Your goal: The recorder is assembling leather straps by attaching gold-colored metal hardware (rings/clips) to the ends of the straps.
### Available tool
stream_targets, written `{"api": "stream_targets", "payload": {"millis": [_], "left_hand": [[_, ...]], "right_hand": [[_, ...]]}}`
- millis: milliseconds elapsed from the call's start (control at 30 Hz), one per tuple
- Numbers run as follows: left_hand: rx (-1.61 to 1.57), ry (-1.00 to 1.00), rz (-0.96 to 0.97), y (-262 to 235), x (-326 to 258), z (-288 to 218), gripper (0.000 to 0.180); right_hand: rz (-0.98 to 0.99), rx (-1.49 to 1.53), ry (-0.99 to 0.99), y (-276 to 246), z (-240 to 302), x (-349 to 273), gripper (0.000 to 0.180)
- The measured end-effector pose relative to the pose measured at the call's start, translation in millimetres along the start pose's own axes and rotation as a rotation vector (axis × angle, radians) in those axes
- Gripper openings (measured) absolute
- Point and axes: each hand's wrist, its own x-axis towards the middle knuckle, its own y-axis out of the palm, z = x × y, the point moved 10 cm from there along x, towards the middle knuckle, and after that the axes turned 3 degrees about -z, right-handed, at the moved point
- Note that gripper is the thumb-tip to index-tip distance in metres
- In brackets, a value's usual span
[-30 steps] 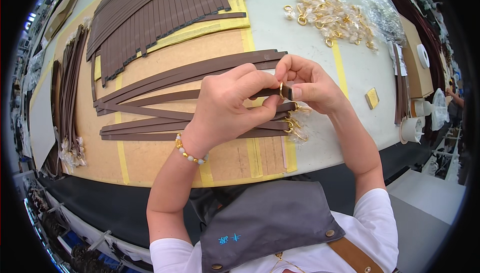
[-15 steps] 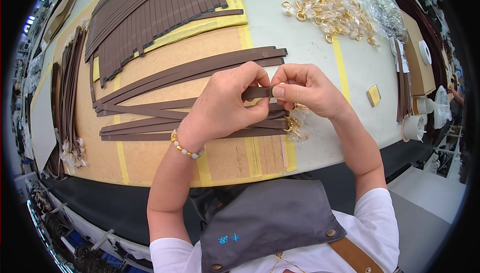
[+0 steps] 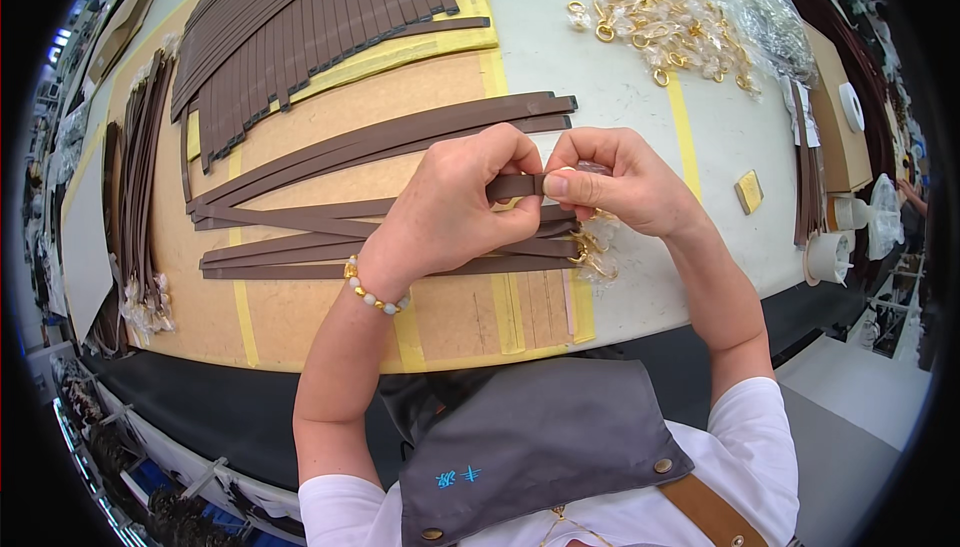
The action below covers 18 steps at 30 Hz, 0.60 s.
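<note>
Between my two hands is the end of a brown strap (image 3: 514, 186). My left hand (image 3: 455, 202) pinches it with thumb and fingers, a bead bracelet round the wrist. Thumb and fingertips of my right hand (image 3: 618, 187) press together on the strap's tip, close against the left fingers. A scrap of clear plastic peeks out behind the right fingers. Under my hands several more brown straps (image 3: 290, 255) lie on the board, some with gold clasps (image 3: 588, 247) in clear wrap at their right ends. Farther back are strap ends (image 3: 545, 105) without clasps.
A big stack of brown straps (image 3: 320, 27) covers the far left. Wrapped gold clasps (image 3: 668, 22) are heaped at the far right beside a clear plastic bag (image 3: 765, 12). A small yellow block (image 3: 748, 192) and a white cup (image 3: 828, 257) stand right. Finished-looking straps (image 3: 140, 187) hang together at left.
Both hands keep almost the same pose on the strap. A bit of clear plastic now shows above the right fingers.
</note>
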Motion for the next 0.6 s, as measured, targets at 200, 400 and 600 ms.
{"api": "stream_targets", "payload": {"millis": [200, 400, 600], "left_hand": [[-0.002, 0.068, -0.032, 1.5, -1.4, 2.6, 0.019], [0.027, 0.092, -0.018, 3.4, -1.4, 1.3, 0.019], [0.008, 0.101, -0.039, 4.8, -1.7, 0.8, 0.019]], "right_hand": [[-0.02, -0.061, -0.013, 0.5, 0.0, -0.7, 0.023], [-0.042, -0.092, -0.03, 0.6, 2.5, -0.8, 0.022], [-0.057, -0.074, -0.078, 5.6, -1.7, 1.7, 0.016]]}}
